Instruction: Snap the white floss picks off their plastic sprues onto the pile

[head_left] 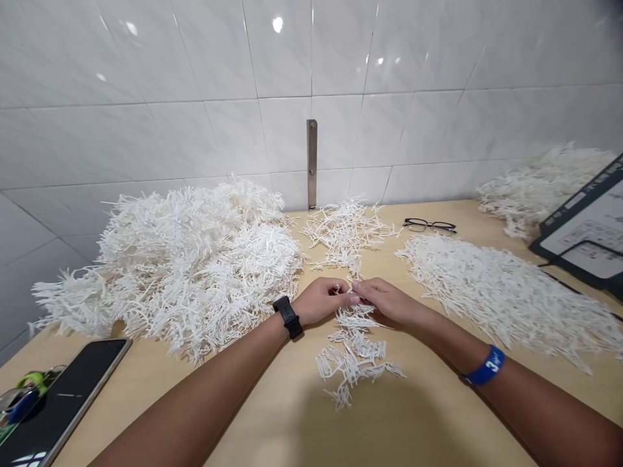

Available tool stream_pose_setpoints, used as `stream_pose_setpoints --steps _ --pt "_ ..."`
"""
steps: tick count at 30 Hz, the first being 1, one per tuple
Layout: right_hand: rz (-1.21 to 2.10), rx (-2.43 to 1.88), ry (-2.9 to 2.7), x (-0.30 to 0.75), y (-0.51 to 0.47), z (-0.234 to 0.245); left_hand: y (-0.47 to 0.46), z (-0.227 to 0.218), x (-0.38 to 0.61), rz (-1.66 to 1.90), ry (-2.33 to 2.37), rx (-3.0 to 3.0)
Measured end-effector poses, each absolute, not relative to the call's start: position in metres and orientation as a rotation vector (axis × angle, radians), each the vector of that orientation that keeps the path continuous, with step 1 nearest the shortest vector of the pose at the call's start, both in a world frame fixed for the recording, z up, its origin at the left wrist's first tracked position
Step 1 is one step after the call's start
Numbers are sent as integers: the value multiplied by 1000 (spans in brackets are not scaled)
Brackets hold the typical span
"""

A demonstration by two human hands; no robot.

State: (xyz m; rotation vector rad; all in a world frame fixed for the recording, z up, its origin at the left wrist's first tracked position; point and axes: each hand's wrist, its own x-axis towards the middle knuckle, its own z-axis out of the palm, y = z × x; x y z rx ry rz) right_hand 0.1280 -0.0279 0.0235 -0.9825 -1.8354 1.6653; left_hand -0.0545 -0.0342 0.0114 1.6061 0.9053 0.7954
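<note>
My left hand and my right hand meet at the middle of the table, fingertips pinched close together. Both are closed over thin white strands, and the exact piece between the fingers is too small to make out. Just below them lies a narrow line of short white strands, some still joined in clumps. Beyond the fingers is a loose scatter of white strands. A tall heap of white strands rises left of my left hand. A flatter pile of white strands spreads out to the right.
Eyeglasses lie near the wall. A phone and keys sit at the left front. At the right stand a dark-framed printed board and another white heap. A metal strip is fixed to the tiled wall.
</note>
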Motion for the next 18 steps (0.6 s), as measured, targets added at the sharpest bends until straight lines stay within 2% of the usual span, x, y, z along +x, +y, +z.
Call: stream_pose_setpoints --steps 10,18 --pt "1482 -1007 -2079 129 -27 18 -37 7 -53 712 929 1670" --pt "1551 -958 -2069 133 -22 14 -37 12 -54 684 878 1686"
